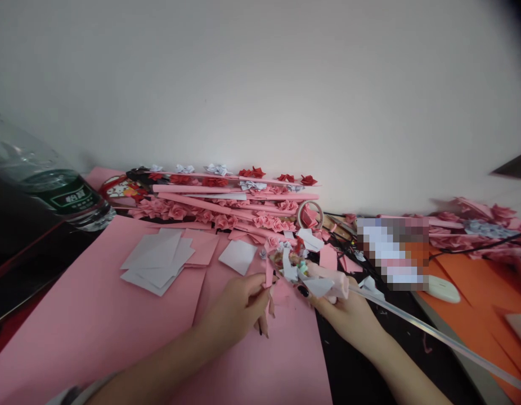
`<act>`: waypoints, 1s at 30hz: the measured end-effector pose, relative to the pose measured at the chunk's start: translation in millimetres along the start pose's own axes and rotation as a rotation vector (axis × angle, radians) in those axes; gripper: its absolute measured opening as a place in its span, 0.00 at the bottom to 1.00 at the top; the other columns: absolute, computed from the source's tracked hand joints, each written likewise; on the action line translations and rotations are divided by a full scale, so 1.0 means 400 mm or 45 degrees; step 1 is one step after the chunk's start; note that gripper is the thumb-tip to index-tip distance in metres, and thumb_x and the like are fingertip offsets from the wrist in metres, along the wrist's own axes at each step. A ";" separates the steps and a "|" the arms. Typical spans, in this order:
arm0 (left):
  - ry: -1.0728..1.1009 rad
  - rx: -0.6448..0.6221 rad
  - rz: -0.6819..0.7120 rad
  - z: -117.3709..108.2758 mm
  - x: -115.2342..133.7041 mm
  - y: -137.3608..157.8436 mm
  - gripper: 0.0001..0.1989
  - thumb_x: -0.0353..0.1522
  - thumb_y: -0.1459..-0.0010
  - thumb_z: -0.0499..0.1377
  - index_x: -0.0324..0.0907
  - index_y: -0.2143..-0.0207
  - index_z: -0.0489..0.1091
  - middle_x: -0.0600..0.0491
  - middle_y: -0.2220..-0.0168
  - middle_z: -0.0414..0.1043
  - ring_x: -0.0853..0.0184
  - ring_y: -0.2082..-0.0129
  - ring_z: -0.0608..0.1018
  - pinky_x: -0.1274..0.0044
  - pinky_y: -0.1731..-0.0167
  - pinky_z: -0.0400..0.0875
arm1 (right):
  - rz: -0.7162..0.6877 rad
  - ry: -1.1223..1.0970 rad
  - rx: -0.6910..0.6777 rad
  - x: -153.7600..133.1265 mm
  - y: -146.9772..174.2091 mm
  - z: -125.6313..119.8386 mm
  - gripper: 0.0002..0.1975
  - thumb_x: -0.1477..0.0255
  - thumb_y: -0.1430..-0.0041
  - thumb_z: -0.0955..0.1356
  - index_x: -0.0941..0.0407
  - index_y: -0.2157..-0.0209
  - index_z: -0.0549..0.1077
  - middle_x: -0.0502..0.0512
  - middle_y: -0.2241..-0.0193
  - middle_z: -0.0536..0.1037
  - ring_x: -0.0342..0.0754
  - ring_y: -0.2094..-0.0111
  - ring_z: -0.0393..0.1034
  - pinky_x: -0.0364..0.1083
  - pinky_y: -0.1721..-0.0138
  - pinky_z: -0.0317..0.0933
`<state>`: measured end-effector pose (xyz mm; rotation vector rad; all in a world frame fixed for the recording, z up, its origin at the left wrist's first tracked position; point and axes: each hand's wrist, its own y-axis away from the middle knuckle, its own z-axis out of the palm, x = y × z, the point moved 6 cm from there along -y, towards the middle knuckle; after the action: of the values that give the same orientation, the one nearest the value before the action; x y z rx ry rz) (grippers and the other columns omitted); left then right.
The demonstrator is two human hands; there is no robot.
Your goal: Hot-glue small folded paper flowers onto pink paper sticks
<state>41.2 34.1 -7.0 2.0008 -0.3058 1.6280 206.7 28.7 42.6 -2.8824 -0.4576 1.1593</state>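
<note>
My left hand (241, 306) pinches a narrow folded strip of pink paper (269, 274) above large pink sheets (167, 343). Just to its right, my right hand (349, 309) is wrapped round a pale pink glue gun (333, 281). A long clear glue stick (433, 333) runs out of the back of the gun toward the lower right. White and pink paper scraps (317, 288) lie around the gun and partly cover its front, so its tip is hard to make out. Square white papers (159, 261) and pink squares (202, 247) lie left of my hands.
Behind my hands are pink paper rolls (201, 205), folded paper roses (218, 221) and a tape roll (310, 215). A water bottle (62, 188) leans at left. A white mouse (443, 288) and orange sheets (488, 292) lie at right, against the wall side more pink roses (503, 214).
</note>
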 end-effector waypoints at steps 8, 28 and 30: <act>-0.006 0.001 0.013 0.000 -0.005 -0.001 0.12 0.33 0.40 0.50 0.42 0.77 0.58 0.59 0.84 0.67 0.71 0.85 0.76 0.83 0.83 0.63 | 0.028 -0.052 -0.011 0.005 0.001 -0.001 0.10 0.70 0.41 0.62 0.55 0.65 0.75 0.50 0.76 0.75 0.47 0.73 0.69 0.43 0.68 0.64; -0.011 -0.016 0.007 0.000 -0.003 0.000 0.12 0.32 0.39 0.49 0.41 0.76 0.60 0.60 0.86 0.67 0.72 0.87 0.74 0.83 0.83 0.62 | 0.051 -0.075 -0.030 0.008 0.000 0.001 0.08 0.72 0.42 0.62 0.56 0.67 0.73 0.50 0.74 0.75 0.45 0.73 0.66 0.41 0.71 0.62; -0.016 -0.019 0.021 0.000 0.001 0.001 0.11 0.31 0.40 0.50 0.41 0.76 0.60 0.60 0.86 0.66 0.73 0.87 0.74 0.83 0.83 0.62 | 0.060 -0.078 -0.011 0.010 0.001 -0.001 0.08 0.72 0.42 0.62 0.56 0.68 0.73 0.50 0.74 0.75 0.44 0.75 0.65 0.42 0.72 0.62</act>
<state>41.1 33.8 -6.6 2.0034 -0.3388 1.6190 209.7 29.5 40.1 -2.8874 -0.3994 1.2579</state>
